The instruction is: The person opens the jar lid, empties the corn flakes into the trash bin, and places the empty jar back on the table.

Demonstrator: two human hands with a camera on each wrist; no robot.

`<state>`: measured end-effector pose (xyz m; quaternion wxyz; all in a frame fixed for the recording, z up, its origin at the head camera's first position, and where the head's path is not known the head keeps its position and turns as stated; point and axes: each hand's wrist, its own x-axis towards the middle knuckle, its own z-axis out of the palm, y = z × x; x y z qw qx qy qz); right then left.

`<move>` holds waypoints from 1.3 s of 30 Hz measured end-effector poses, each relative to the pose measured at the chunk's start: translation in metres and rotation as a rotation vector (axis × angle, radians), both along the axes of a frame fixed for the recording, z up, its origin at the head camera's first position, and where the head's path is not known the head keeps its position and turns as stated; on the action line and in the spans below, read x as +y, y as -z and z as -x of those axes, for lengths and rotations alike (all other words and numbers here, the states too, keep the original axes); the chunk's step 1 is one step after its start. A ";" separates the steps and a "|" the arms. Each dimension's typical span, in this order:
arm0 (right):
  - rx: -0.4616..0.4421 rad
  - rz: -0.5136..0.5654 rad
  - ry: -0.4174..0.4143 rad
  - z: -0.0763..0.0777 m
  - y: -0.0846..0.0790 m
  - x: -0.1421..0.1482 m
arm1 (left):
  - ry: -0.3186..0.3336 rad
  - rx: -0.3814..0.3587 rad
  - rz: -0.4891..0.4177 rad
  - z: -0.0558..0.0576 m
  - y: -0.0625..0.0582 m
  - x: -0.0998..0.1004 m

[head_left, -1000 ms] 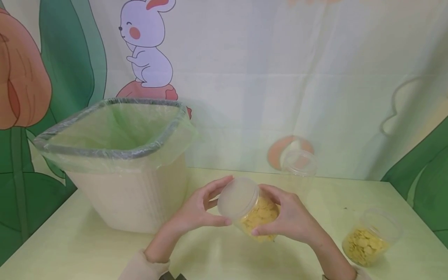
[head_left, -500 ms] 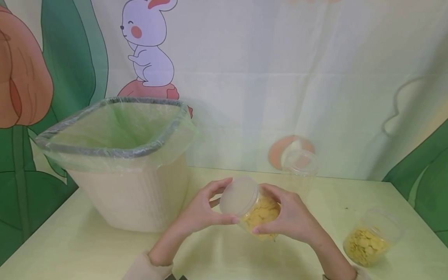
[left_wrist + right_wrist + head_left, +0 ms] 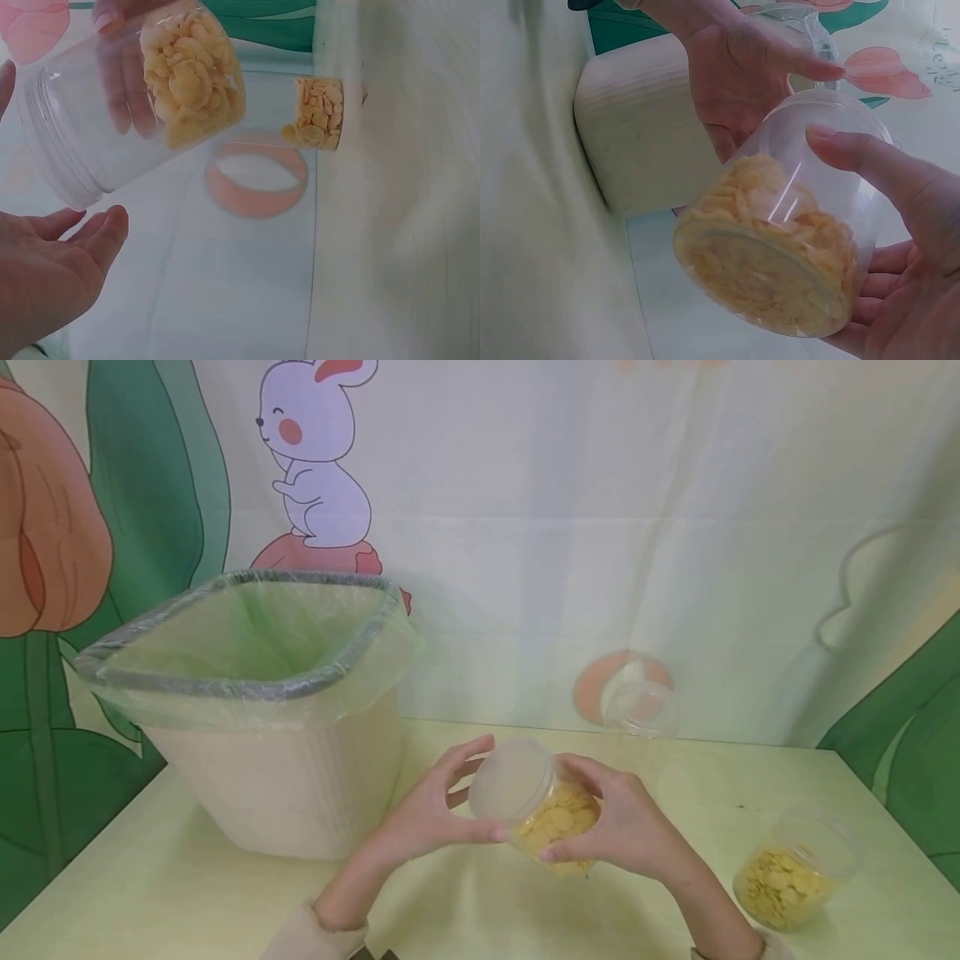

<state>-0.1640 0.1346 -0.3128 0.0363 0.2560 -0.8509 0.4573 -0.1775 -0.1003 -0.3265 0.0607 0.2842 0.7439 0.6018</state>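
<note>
In the head view my right hand (image 3: 626, 827) grips a clear plastic jar (image 3: 558, 827) part-filled with yellow flakes. The jar is tilted above the table, its frosted round lid (image 3: 512, 781) facing my left hand (image 3: 431, 814). That hand is spread around the lid's side, thumb right at the lower edge and fingertips near the upper edge. From the left wrist, the left fingers (image 3: 101, 240) show a small gap to the jar's threaded neck. In the right wrist view, the flakes (image 3: 772, 247) lie toward the jar's base, with my right thumb (image 3: 855, 154) along its wall.
A bin (image 3: 255, 777) with a green-tinted liner stands at the left. A second jar of flakes (image 3: 783, 885) is at the right of the table (image 3: 480, 914). Near the back stands another clear container (image 3: 642, 714). A printed cloth (image 3: 525, 527) hangs behind.
My left hand has shifted slightly right, its thumb now overlapping the lid's lower edge. The right hand and the jar stay nearly where they were.
</note>
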 end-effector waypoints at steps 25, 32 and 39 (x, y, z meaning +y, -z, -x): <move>-0.020 0.017 -0.078 0.000 -0.002 0.002 | 0.191 -0.004 -0.122 0.006 0.000 -0.007; -0.020 0.015 -0.057 0.000 -0.003 0.002 | 0.086 -0.006 -0.086 0.006 0.001 -0.003; -0.019 0.015 -0.031 0.000 -0.001 0.002 | 0.010 -0.021 -0.092 0.003 0.004 0.003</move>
